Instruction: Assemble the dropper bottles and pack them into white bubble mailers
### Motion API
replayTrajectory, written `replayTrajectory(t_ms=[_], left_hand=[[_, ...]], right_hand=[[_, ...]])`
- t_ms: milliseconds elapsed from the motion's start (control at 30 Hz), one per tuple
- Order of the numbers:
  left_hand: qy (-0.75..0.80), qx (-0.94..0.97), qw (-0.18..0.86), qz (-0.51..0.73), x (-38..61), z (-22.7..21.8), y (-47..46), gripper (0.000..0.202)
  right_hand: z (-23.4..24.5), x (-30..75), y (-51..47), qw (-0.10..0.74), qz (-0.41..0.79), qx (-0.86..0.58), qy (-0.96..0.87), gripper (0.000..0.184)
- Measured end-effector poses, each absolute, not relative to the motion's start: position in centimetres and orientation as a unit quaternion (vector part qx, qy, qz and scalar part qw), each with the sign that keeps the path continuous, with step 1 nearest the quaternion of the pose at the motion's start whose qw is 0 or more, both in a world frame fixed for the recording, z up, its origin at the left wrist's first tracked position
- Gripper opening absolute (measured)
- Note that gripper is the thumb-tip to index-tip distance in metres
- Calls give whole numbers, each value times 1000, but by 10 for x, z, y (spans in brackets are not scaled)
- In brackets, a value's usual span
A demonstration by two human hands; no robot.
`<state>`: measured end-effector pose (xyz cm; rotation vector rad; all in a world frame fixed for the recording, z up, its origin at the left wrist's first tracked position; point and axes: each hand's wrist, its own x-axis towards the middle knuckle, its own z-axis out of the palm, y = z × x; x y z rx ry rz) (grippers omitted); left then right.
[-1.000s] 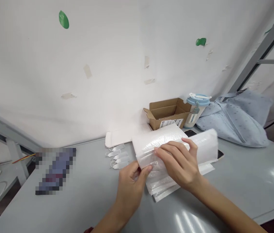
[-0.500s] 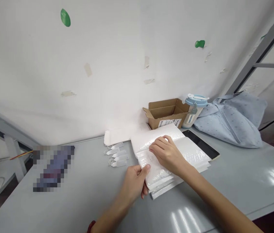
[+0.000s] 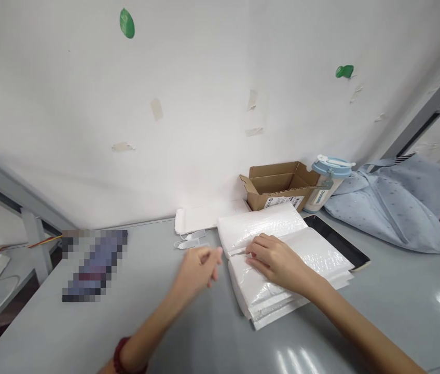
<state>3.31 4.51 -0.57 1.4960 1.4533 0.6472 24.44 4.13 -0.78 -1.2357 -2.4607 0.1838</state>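
A stack of white bubble mailers [image 3: 313, 259] lies on the grey table [image 3: 165, 322], its top mailer opened flat. My right hand [image 3: 276, 259] rests on top of the stack with fingers curled down on the fold. My left hand [image 3: 196, 267] hovers left of the stack, blurred by motion, over several small white tags [image 3: 189, 241]. It holds nothing that I can make out. Behind the tags lies a flat white envelope [image 3: 204, 215].
An open cardboard box [image 3: 280, 184] stands at the wall, with a blue-lidded cup [image 3: 327, 176] to its right and a light blue cloth bag [image 3: 395, 205] beyond. A dark tablet [image 3: 344, 244] lies under the stack's right edge. A pixelated dark object [image 3: 95, 265] lies at the left.
The mailer that my hands held up has been laid flat on the stack. My left hand let go of the stack's edge and moved left toward the tags.
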Motion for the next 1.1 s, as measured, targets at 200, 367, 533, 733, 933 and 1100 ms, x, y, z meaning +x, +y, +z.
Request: replayTrajectory(t_ms=[200,367,533,733,933,1100], left_hand=[[567,773,168,228,-6,4,118,20],[523,823,143,167,6,-14,150,15],[508,840,129,142,18,-20,160,16],[509,839,119,149,19,-17,163,24],[518,828,33,210,17,-4,166,23],[492,830,-19,263,11,8,151,21]], right_hand=[[-3,242,38,169,81,-425,-886,11],[-4,244,38,193,87,-433,-876,10],[-4,244,39,191,86,-437,-874,10],[-6,244,38,188,76,-439,-875,10],[-5,246,38,237,75,-442,-862,16],[-4,247,38,221,68,-458,-858,15]])
